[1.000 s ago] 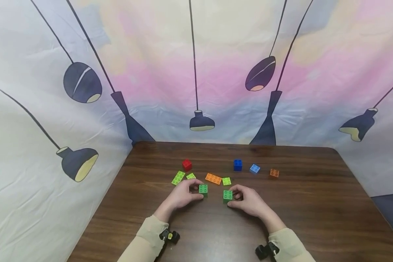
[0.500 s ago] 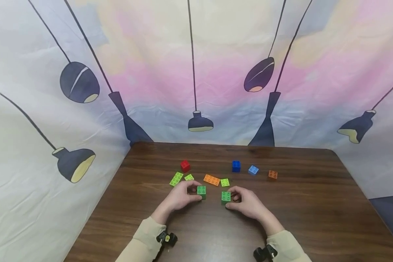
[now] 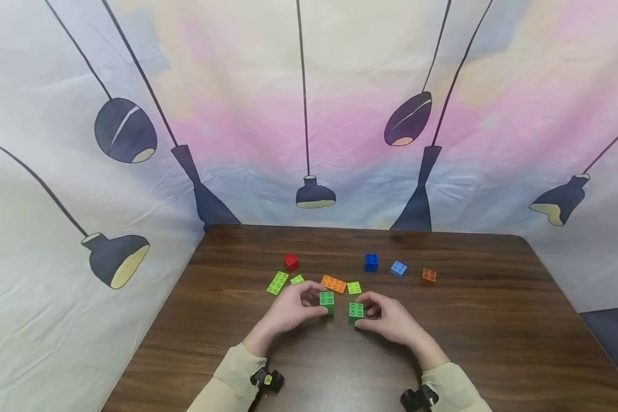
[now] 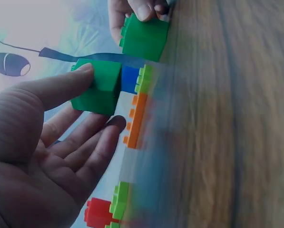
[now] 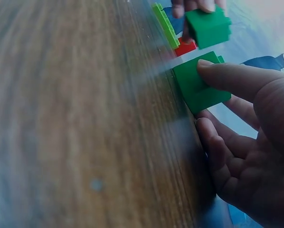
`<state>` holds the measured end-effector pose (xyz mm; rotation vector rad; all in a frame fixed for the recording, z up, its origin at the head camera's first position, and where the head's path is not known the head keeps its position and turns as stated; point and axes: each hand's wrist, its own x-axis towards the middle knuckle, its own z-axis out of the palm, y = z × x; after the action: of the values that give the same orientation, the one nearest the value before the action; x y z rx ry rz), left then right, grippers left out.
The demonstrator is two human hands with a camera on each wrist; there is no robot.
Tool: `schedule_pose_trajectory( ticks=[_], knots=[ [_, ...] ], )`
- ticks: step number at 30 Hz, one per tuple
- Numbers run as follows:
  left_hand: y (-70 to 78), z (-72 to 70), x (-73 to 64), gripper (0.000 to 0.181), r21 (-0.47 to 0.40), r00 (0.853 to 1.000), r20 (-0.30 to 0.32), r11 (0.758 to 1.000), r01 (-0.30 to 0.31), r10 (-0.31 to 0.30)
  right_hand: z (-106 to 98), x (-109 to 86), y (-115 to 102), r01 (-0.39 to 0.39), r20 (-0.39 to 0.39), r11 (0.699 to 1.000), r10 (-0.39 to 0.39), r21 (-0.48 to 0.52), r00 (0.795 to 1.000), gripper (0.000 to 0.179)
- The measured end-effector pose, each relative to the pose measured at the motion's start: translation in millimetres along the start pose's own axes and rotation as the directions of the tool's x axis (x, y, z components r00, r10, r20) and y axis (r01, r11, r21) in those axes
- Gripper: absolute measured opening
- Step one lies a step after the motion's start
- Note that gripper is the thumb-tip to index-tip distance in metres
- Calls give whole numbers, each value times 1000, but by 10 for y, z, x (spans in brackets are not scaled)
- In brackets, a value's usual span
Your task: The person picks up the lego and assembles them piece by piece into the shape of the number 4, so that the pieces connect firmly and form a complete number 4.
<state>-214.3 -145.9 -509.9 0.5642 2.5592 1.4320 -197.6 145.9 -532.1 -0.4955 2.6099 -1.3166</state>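
Over the middle of the table, my left hand (image 3: 293, 309) pinches a green four-stud toy building brick (image 3: 327, 299) between thumb and fingers. The left wrist view shows this brick (image 4: 99, 90) raised off the tabletop, studs up. A matching green brick (image 3: 356, 312) is pinched by my right hand (image 3: 388, 321), a short gap to the right. In the right wrist view my right thumb presses one side of that brick (image 5: 194, 88), low by the tabletop; whether it touches the wood I cannot tell. The two green bricks are apart.
Beyond the hands on the brown table (image 3: 494, 343) lie an orange brick (image 3: 333, 283), lime bricks (image 3: 353, 288) (image 3: 277, 282) (image 3: 297, 279), a red brick (image 3: 290, 262), a blue brick (image 3: 371, 262), a light blue brick (image 3: 399, 268) and a brownish-orange brick (image 3: 429, 275). A patterned cloth (image 3: 360, 189) hangs behind.
My left hand has moved right with its green brick, narrowing the gap to the other one. My right hand and its brick have stayed almost in place.
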Motion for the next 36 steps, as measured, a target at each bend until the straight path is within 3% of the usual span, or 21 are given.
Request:
schedule_pose_trajectory(
  ticks=[5, 15, 22, 36],
  knots=[
    [83, 60, 20, 38, -68, 1000, -15, 998, -21, 20, 17, 0, 5, -3, -11, 1000, 3, -5, 1000, 39],
    [313, 329, 110, 38, -91, 998, 13, 994, -60, 61, 8, 12, 32, -23, -30, 1000, 23, 19, 999, 40],
    [292, 454, 142, 36, -119, 996, 25, 990, -80, 84, 11, 17, 19, -34, -27, 999, 35, 30, 999, 37],
    [256, 436, 151, 35, -94, 998, -13, 993, -65, 64, -37, 11, 12, -23, -7, 998, 24, 50, 1000, 46]
  ],
)
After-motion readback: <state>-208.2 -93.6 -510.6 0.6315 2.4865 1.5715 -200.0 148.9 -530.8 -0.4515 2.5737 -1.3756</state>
